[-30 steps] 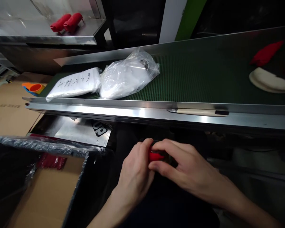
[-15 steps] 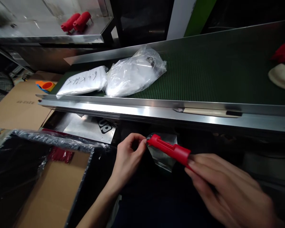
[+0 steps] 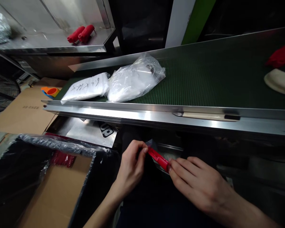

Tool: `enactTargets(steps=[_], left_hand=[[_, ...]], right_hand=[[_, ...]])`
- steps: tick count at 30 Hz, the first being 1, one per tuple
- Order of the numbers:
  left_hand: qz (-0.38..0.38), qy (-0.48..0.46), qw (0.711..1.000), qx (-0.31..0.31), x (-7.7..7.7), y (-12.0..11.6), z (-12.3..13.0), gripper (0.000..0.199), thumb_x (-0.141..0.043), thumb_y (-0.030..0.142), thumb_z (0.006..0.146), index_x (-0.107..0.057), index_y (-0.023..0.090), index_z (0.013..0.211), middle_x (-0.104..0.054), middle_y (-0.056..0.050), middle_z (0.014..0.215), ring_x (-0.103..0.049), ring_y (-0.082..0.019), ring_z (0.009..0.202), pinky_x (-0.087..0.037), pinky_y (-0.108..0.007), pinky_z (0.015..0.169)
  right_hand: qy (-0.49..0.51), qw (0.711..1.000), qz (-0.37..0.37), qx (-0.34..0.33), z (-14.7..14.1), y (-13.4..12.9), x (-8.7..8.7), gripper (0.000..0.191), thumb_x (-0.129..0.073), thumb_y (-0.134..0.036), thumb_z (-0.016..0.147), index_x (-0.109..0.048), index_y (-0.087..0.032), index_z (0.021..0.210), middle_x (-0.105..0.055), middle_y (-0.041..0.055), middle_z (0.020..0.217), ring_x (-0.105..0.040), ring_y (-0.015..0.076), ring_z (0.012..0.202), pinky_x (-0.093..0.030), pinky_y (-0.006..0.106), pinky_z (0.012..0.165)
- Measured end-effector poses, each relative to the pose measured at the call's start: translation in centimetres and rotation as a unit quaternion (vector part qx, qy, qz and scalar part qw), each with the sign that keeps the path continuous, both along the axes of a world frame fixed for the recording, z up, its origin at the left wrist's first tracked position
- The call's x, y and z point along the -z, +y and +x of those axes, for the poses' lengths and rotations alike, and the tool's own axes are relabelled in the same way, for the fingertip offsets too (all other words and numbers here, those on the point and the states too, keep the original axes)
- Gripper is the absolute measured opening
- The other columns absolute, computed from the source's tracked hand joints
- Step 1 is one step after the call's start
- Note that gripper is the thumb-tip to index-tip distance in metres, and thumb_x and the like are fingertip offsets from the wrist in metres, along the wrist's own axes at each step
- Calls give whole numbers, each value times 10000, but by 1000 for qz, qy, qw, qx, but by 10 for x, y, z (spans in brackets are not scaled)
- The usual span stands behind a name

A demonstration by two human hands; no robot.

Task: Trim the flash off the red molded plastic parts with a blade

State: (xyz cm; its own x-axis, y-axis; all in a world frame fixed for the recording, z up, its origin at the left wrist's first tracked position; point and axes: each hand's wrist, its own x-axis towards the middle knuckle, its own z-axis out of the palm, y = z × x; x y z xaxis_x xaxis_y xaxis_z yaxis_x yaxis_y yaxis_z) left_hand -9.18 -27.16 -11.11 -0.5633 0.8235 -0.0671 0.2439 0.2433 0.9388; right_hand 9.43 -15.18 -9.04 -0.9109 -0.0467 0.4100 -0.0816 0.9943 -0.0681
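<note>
My left hand and my right hand hold a slim red plastic part between them, below the steel edge of the conveyor. The left fingers pinch its near end together with a thin clear bag that shows behind the part. The right fingers grip the other end and hide most of it. Both hands hover over a dark lap area.
On the green belt lie two white filled plastic bags, a cream oval piece and a red item. A knife rests on the rail. A cardboard box lined with black plastic stands at my left. Red parts lie on a steel shelf.
The hands first met closely around the red part, then drew apart and exposed its length with the clear bag. Now they have closed in again, with less of the part showing.
</note>
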Motion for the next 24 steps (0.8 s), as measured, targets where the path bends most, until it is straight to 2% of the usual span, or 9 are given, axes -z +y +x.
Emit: enactTargets(steps=[3,6,8,10,12,13,16,20,24], left_hand=[[14,41,999,-6,6,-3,5,114,-510,240,955,-599,193,902,-591,-25,855,-547,-165,769,-422,-271,718],[33,52,997,-42,14,-5,15,106,-508,242,962,-602,200,937,-609,-30,888,-576,-171,800,-447,-280,741],[41,48,995,-80,20,-5,23,103,-499,247,974,-592,203,967,-617,-29,904,-593,-171,817,-463,-283,755],[44,43,992,-114,26,-4,29,103,-489,248,984,-582,203,980,-622,-29,906,-607,-169,818,-477,-284,761],[47,45,989,-134,29,-4,34,102,-484,248,988,-576,204,989,-621,-28,907,-612,-167,813,-483,-283,760],[50,48,988,-139,30,-5,35,100,-482,247,989,-573,205,993,-618,-26,908,-611,-165,812,-482,-281,759],[53,60,988,-133,27,-8,34,101,-468,234,994,-566,213,1001,-600,-20,921,-594,-158,836,-467,-280,783],[44,75,990,-111,19,-14,21,102,-469,228,992,-570,220,988,-572,-16,939,-557,-157,860,-434,-283,799],[5,58,993,-98,17,-20,3,127,-463,254,999,-547,216,911,-547,8,841,-520,-139,757,-411,-260,701]], right_hand=[[52,994,-84,45,-4,-4,7,242,-459,-19,926,-653,-118,1031,-731,96,953,-699,224,861,-559,367,703],[146,958,-196,150,-12,-18,16,218,-589,-31,888,-605,-132,1080,-722,66,883,-704,179,788,-571,308,709],[180,918,-266,234,-20,-34,21,221,-577,-40,904,-569,-125,1108,-717,70,870,-711,157,740,-592,257,682],[190,852,-385,300,-29,-50,26,182,-521,-75,948,-546,-141,1117,-724,63,883,-720,143,714,-603,208,644],[191,798,-475,318,-36,-63,31,157,-470,-99,977,-535,-165,1104,-729,51,898,-724,138,711,-603,187,609],[194,791,-488,312,-39,-66,33,163,-464,-96,978,-535,-170,1105,-728,53,914,-725,139,725,-606,195,619],[209,838,-435,256,-38,-61,41,239,-531,-57,927,-578,-178,1129,-711,64,975,-710,160,839,-612,265,743],[153,911,-363,124,-24,-35,42,377,-570,11,852,-651,-199,1155,-691,72,1062,-640,218,1007,-575,367,847],[43,978,-201,14,-14,-14,32,330,-459,6,901,-642,-95,1156,-660,139,1128,-584,263,1072,-545,397,834]])
